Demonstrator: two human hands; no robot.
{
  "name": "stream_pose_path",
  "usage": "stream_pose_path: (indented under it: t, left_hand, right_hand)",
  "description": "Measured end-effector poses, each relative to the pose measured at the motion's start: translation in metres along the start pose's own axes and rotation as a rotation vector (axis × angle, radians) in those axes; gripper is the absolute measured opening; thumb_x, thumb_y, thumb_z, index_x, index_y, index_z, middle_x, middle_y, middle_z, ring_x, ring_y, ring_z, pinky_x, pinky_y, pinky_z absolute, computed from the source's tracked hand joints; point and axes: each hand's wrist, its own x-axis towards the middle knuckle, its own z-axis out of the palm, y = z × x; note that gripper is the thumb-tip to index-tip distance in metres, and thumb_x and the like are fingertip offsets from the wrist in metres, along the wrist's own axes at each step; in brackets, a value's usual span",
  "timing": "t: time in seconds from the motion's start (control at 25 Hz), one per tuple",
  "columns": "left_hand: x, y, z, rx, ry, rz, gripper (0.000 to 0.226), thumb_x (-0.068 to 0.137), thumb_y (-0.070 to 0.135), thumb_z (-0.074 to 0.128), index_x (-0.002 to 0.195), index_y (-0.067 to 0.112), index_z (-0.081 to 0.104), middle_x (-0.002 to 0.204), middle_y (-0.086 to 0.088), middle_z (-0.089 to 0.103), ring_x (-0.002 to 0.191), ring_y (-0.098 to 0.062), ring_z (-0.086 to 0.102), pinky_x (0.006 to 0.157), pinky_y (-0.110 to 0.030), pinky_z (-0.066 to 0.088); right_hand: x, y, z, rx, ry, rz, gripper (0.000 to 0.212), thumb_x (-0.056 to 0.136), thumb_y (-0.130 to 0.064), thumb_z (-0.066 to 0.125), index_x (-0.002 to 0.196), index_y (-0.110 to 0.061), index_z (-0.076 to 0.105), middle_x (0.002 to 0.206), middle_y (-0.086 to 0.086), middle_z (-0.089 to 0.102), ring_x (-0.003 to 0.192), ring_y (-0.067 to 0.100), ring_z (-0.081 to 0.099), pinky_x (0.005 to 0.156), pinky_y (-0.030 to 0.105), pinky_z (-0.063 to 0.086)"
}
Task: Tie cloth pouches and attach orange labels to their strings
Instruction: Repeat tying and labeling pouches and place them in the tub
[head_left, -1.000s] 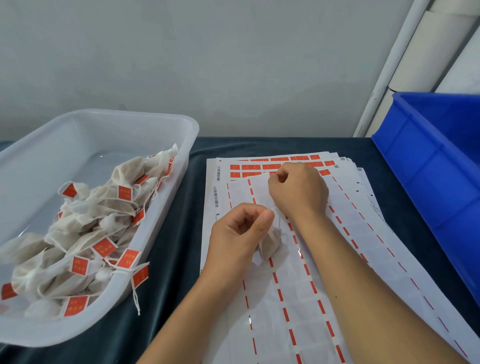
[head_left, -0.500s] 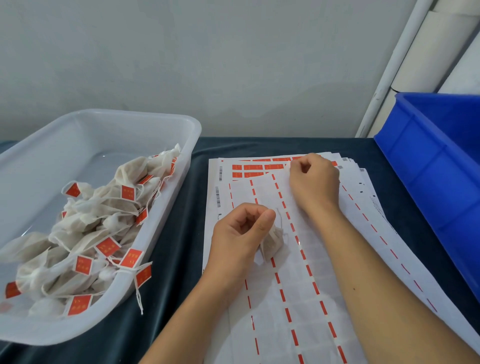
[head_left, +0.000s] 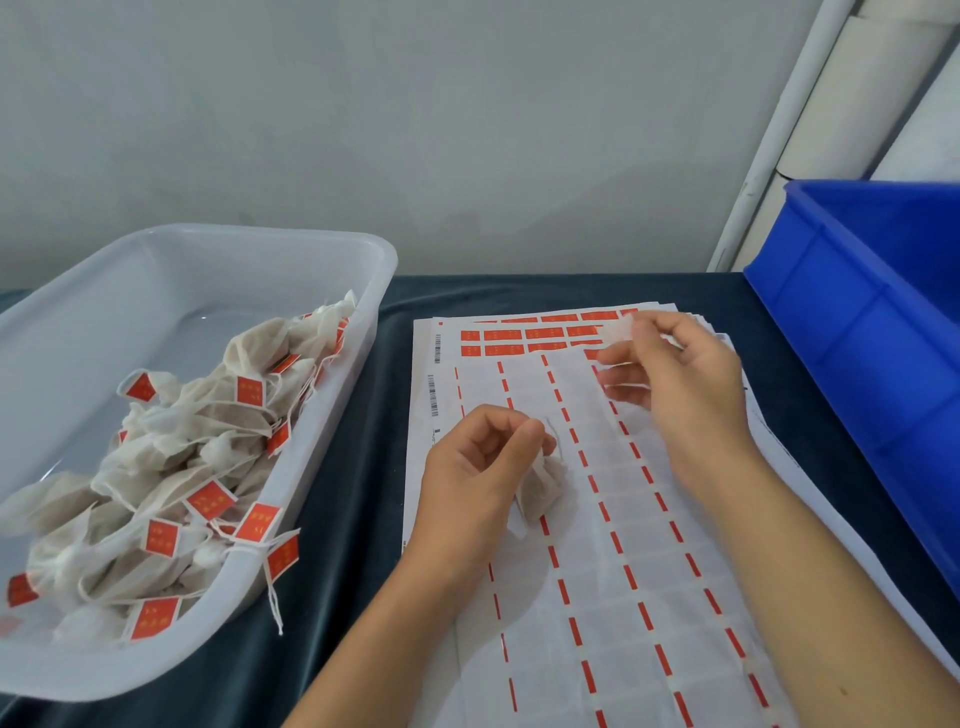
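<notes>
The cloth pouch (head_left: 543, 486) hangs pinched in my left hand (head_left: 478, 478) above the label sheets (head_left: 597, 571), its thin string (head_left: 551, 434) looping up beside my thumb. My right hand (head_left: 675, 374), farther and to the right, pinches a freshly peeled label (head_left: 618, 330), pale side showing. To do this well, I should fold the label squarely over the string. Finished pouches fill the white tub (head_left: 311, 249) at left; a blue crate (head_left: 857, 322) stands at right on the table (head_left: 363, 467).
</notes>
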Motion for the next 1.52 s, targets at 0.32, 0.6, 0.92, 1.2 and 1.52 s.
stream_pose_path:
  t: [0.32,0.6,0.92,1.2,1.52]
  left_hand:
    - [-0.001,0.003,-0.001,-0.051,0.041,0.014,0.018,0.094,0.043,0.065,0.087,0.029,0.074,0.093,-0.001,0.078,0.096,-0.024,0.075,0.104,-0.056,0.054]
    - [0.0,-0.001,-0.002,-0.07,0.038,0.062,0.021,0.098,0.037,0.06,0.092,0.02,0.072,0.093,-0.005,0.077,0.092,-0.026,0.075,0.101,-0.057,0.056]
    - [-0.001,0.001,-0.001,-0.065,0.039,0.077,0.016,0.097,0.035,0.064,0.089,0.025,0.074,0.095,-0.002,0.079,0.096,-0.023,0.076,0.097,-0.049,0.058]
    - [0.001,0.001,-0.001,0.03,-0.049,-0.011,0.021,0.103,0.02,0.065,0.085,0.021,0.077,0.073,-0.006,0.071,0.07,-0.022,0.071,0.078,-0.03,0.064]
    - [0.0,0.003,-0.002,-0.049,-0.069,-0.084,0.031,0.106,0.018,0.059,0.084,0.02,0.079,0.058,-0.005,0.056,0.055,-0.015,0.057,0.081,-0.035,0.064]
  right_hand:
    - [-0.039,0.004,0.0,0.054,-0.225,-0.02,0.016,0.102,-0.02,0.062,0.105,-0.031,0.073,0.1,-0.016,0.076,0.094,0.007,0.073,0.073,0.021,0.061]
    - [-0.053,0.005,0.0,0.102,-0.402,-0.104,0.018,0.093,-0.024,0.071,0.111,-0.027,0.073,0.107,-0.012,0.076,0.103,0.013,0.072,0.085,0.023,0.06]
    - [-0.057,0.005,0.006,0.12,-0.389,-0.149,0.028,0.084,-0.016,0.082,0.106,-0.031,0.073,0.1,-0.014,0.076,0.095,0.01,0.074,0.075,0.017,0.059]
    - [-0.053,0.008,0.005,0.012,-0.277,-0.175,0.021,0.089,-0.022,0.078,0.099,-0.039,0.072,0.1,-0.026,0.073,0.097,0.0,0.07,0.077,0.01,0.054]
    - [-0.051,0.009,0.004,-0.02,-0.259,-0.182,0.02,0.089,-0.025,0.079,0.099,-0.041,0.071,0.1,-0.029,0.071,0.097,-0.002,0.068,0.074,0.007,0.053]
